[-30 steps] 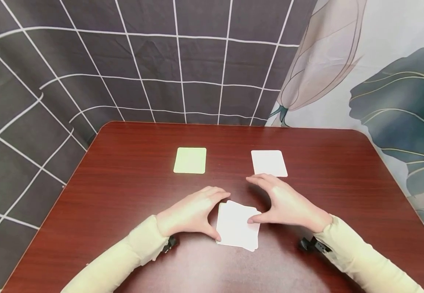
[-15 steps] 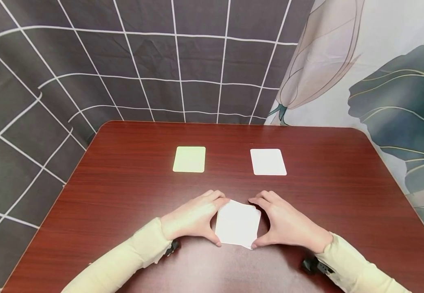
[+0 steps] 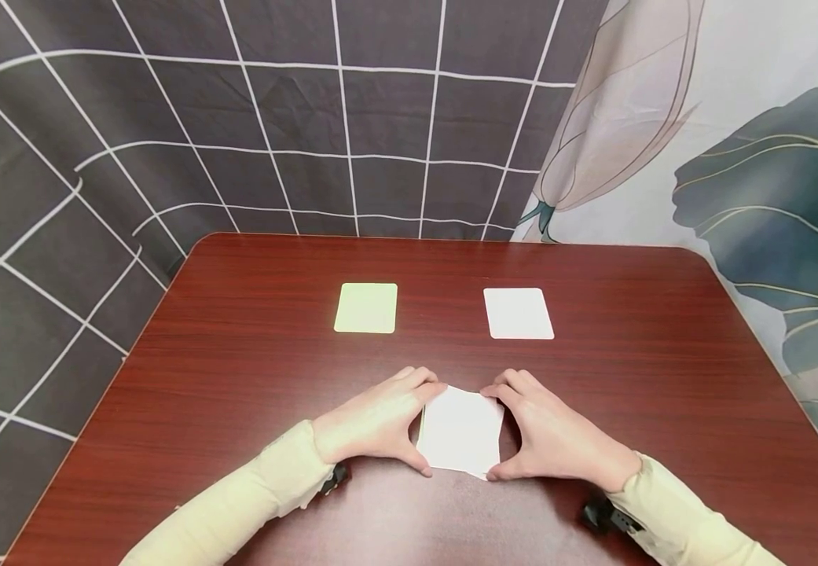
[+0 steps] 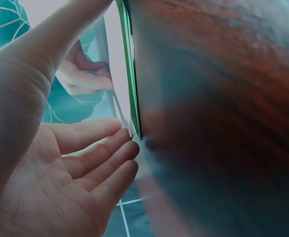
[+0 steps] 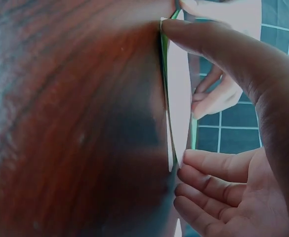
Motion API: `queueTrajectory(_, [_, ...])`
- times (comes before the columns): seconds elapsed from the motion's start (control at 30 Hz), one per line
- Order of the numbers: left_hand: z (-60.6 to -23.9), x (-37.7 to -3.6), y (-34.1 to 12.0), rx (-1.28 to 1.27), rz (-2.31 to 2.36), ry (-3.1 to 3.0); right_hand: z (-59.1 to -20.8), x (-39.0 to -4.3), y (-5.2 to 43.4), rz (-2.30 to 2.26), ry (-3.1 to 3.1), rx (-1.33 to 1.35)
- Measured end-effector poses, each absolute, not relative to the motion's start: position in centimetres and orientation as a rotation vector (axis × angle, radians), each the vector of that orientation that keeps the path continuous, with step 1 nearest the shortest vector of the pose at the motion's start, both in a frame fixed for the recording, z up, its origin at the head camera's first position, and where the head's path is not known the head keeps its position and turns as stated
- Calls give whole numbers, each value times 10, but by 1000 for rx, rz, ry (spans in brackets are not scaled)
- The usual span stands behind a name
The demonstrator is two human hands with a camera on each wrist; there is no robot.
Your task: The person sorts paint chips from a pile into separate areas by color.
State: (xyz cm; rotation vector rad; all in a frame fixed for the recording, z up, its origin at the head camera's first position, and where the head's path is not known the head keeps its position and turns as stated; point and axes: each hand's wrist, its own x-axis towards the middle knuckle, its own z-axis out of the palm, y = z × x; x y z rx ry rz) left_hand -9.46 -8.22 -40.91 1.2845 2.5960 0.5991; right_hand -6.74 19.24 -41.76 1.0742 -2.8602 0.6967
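Note:
A stack of square, round-cornered cards [image 3: 460, 431] lies on the table before me, white on top. Green shows along its edge [image 4: 129, 64] in the left wrist view, and the cards are slightly fanned at the corners. My left hand [image 3: 379, 417] holds the stack's left side, thumb at the near corner and fingertips at the far one. On the right side my right hand [image 3: 555, 428] mirrors this, its thumb on the near right corner and its fingers at the far right corner.
Farther back on the brown wooden table [image 3: 253, 291] lie a light green square card [image 3: 366, 308] on the left and a white square card [image 3: 519, 313] on the right. A dark gridded curtain [image 3: 295, 110] hangs behind the table, beside a leaf-patterned one [image 3: 762, 181].
My right hand has come down and back from near the far white card, its thumb leaving the stack's top for the near corner. The left hand has closed in slightly; the stack is a little neater.

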Motion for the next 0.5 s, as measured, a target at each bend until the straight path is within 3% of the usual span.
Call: queueTrajectory(0.5, [-403, -116, -68, 1323, 627, 2646, -405, -91, 211, 717, -2805, 1073])
